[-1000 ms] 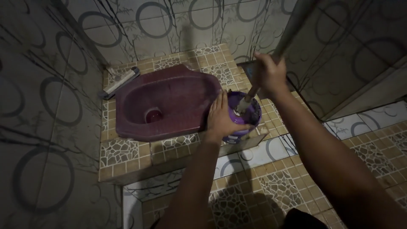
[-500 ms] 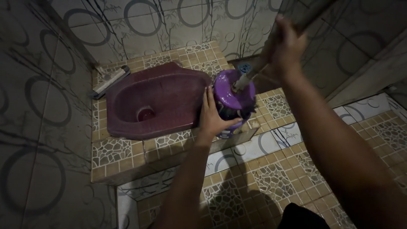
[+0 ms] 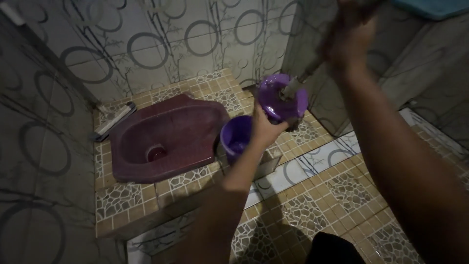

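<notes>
- Lifting the purple brush cover [image 3: 282, 100] off its holder is the step I judge to be in hand, so I would keep the pull straight along the pale handle [image 3: 299, 81] and avoid tilting it, since drips would fall on the raised tiled step [image 3: 195, 176].
- My right hand [image 3: 352, 36] is closed around the handle high up, near the top edge of the view; a firm grip there seems enough, with the wrist held steady.
- My left hand [image 3: 264, 128] sits between the cover and the purple cup-shaped holder [image 3: 236, 138], fingers curled up against the underside of the cover. I cannot tell whether it grips the cover or only steadies it.
- The holder stands on the step just beside the right edge of the maroon squat toilet pan [image 3: 163, 137]. I would keep the lifted part over the holder or the pan while it drains.
- A flat scrubbing brush [image 3: 113, 121] lies on the step by the wall, beyond the pan's far left corner and well apart from my hands.
- Against the frame half a second back: the cover then sat down on the holder with my left palm flat on its side; now the cover is raised clear, the holder's open mouth shows, and my right hand is higher.
</notes>
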